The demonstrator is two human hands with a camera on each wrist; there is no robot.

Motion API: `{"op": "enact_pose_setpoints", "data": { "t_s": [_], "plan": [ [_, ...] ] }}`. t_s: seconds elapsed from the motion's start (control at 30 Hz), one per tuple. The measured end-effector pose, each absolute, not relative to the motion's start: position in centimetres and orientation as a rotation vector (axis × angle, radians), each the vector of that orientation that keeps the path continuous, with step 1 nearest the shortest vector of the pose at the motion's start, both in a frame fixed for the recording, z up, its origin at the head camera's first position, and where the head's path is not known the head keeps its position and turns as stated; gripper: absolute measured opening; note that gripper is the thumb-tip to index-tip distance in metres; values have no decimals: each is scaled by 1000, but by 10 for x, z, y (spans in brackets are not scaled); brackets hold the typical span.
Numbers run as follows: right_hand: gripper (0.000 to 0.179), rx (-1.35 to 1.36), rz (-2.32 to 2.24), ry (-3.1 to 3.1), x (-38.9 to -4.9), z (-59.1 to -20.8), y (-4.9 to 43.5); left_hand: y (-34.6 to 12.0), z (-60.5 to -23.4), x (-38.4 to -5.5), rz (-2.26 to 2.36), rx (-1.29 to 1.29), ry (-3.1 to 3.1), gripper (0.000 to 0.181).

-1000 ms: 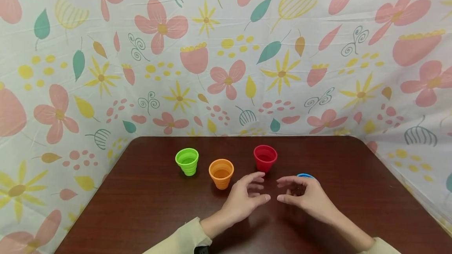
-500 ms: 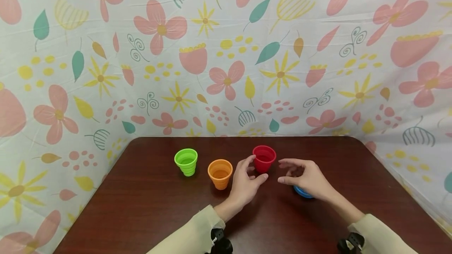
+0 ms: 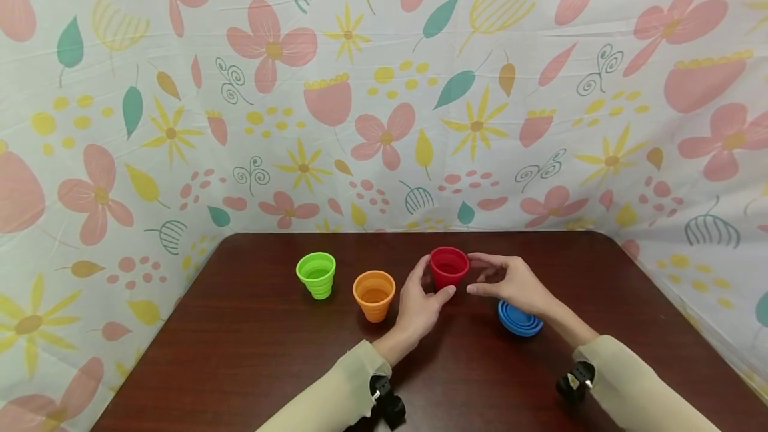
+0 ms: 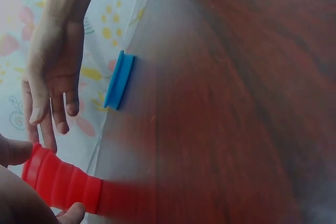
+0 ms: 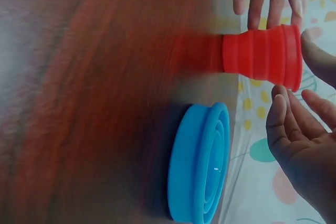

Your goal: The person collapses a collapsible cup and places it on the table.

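A red collapsible cup (image 3: 449, 265) stands upright on the table between both hands. My left hand (image 3: 417, 312) curves about its left and near side; in the left wrist view the thumb lies at the rim and a fingertip sits by the base of the red cup (image 4: 63, 179). My right hand (image 3: 521, 284) reaches in from the right, fingers bent loosely; its fingertips are at the rim, and whether they touch is hard to tell. Below the right hand lies a blue collapsible cup (image 3: 519, 319), folded flat, also seen as a blue ring-shaped cup (image 5: 202, 166) in the right wrist view.
An orange collapsible cup (image 3: 375, 295) stands just left of the left hand, and a green one (image 3: 316, 275) farther left; both are extended and upright. The dark brown table (image 3: 252, 365) ends at a flower-patterned curtain (image 3: 384, 85) behind and at the sides.
Both hands have moved forward to the red cup, the left one closing in around its side and the right one coming to its rim. The folded blue cup is now more visible.
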State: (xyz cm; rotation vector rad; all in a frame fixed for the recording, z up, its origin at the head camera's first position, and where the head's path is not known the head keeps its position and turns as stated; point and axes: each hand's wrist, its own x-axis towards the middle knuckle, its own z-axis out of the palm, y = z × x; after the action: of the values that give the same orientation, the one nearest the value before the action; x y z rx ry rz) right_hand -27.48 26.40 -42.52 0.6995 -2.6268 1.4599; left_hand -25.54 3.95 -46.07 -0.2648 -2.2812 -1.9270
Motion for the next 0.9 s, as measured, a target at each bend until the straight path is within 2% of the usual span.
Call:
{"op": "enact_pose_setpoints", "data": {
  "t_s": [0.4, 0.9],
  "plan": [
    [65, 649, 1518, -2636, -292, -431, 263, 41, -459, -260, -1970, -259, -2247, 63],
    [62, 882, 1647, -2649, -293, -426, 284, 37, -459, -255, -1860, -342, -2376, 62]
  ]
}}
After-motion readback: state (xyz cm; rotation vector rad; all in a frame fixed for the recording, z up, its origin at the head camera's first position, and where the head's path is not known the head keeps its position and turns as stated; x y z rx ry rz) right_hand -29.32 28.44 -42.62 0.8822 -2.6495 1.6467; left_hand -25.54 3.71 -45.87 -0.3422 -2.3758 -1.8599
